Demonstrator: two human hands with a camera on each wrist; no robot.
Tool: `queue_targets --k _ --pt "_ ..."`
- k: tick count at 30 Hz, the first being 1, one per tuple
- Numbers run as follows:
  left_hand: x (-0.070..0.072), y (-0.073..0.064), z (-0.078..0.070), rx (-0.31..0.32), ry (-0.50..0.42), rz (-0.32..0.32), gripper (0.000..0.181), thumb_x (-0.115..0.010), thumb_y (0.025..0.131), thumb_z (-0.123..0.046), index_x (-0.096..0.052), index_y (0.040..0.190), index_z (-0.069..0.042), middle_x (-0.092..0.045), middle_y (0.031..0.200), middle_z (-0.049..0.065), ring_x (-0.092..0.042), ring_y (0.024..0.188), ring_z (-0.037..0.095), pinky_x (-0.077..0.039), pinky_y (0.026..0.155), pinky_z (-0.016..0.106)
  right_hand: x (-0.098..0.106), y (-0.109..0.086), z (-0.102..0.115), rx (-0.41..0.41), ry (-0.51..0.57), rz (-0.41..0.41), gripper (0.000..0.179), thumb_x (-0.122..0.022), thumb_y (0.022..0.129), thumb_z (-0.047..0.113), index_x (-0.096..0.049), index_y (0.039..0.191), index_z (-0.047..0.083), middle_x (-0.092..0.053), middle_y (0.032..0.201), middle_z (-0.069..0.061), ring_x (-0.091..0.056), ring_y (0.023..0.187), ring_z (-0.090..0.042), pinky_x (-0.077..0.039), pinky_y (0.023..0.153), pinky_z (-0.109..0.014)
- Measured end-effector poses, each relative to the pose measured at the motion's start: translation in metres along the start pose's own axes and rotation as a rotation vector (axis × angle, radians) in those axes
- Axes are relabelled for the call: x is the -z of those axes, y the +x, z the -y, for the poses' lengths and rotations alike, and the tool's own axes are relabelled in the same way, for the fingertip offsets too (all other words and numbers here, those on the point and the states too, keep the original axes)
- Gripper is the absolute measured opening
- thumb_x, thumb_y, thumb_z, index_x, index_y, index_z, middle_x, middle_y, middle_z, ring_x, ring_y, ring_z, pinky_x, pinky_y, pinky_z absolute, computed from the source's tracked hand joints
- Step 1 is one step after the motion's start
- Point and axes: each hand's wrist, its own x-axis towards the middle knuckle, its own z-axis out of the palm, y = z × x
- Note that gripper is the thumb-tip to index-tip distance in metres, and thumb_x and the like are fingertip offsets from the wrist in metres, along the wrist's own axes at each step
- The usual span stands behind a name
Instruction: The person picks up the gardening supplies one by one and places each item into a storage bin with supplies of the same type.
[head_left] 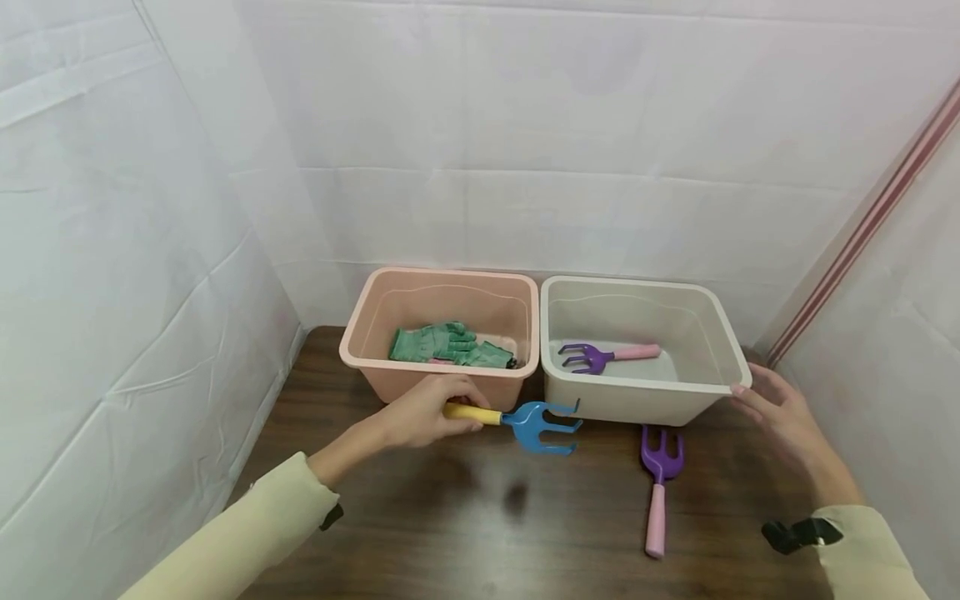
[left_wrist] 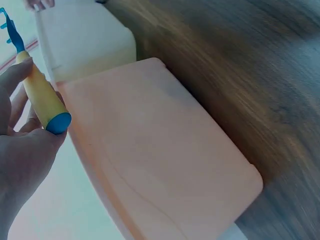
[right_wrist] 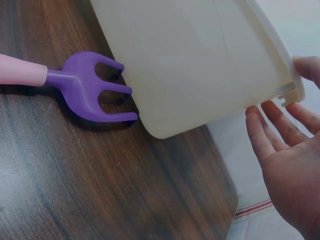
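Note:
My left hand (head_left: 433, 410) grips the yellow handle of a blue hand cultivator (head_left: 534, 427), whose bent tines point right. It is held in front of the pink bin (head_left: 442, 373), above the table. Green gloves (head_left: 435, 342) lie inside that bin. At the right front corner of the cream bin (head_left: 637, 403), my right hand (head_left: 783, 417) holds the rim, thumb on top and fingers beneath in the right wrist view. A purple cultivator with a pink handle (head_left: 636, 352) lies in the cream bin. A purple hand fork (right_wrist: 82, 87) rests on the table, tines toward that bin.
The two bins stand side by side at the back of the dark wooden table (head_left: 480, 533). White sheeting (head_left: 465, 167) rises behind them and along both sides. A red-striped edge (head_left: 862, 225) runs down the right corner.

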Motion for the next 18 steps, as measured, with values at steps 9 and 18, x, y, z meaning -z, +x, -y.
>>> queue_targets --k 9,18 --pt "0.006 0.016 -0.005 0.029 -0.079 -0.061 0.019 -0.082 0.096 -0.022 -0.076 0.115 -0.021 -0.071 0.108 -0.013 -0.063 0.097 0.011 -0.057 0.088 0.031 0.000 -0.002 0.000 0.001 0.000 -0.002 0.057 -0.059 0.107 -0.001 -0.034 0.158 -0.005 -0.056 0.140 0.002 -0.068 0.118 -0.005 -0.057 0.096 -0.023" --pt "0.002 0.039 -0.015 0.042 -0.071 -0.154 0.021 -0.083 0.096 -0.018 -0.077 0.116 -0.018 -0.072 0.113 -0.006 -0.063 0.102 0.012 -0.057 0.091 0.033 0.001 -0.001 -0.002 0.013 0.069 -0.005 0.050 -0.058 0.106 -0.005 -0.042 0.153 -0.001 -0.063 0.134 0.007 -0.069 0.115 -0.005 -0.057 0.096 -0.026"
